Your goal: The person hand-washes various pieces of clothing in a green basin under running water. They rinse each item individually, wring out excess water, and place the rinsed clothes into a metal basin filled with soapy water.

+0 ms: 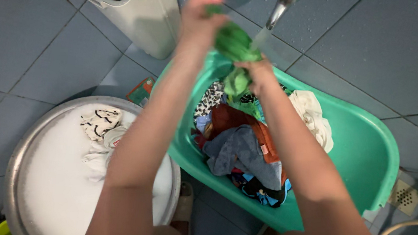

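Both hands are closed tight on one green cloth point(234, 42), twisted between them. The left hand point(198, 17) grips its upper end, fingers wrapped fully round; the right hand point(260, 72) clamps it lower down, and a crumpled tail of the cloth hangs below that fist. The cloth is bright green, wet-looking and bunched into a thick rope. It is held in the air above the far rim of a turquoise plastic tub point(369, 153), just beside a metal tap point(279, 9) from which a thin stream of water falls.

Under the hands the tub holds a heap of laundry point(241, 151): a grey towel, a rust-coloured piece, black-and-white prints and a cream cloth lying against the right inner wall. The right half of the tub is bare, leaving room there.

To the left, just beside the tub, stands a round metal basin point(18, 165) of white suds with striped clothes in it. Blue floor tiles point(28, 28) spread around, open on the left; a white appliance point(143, 9) stands behind.
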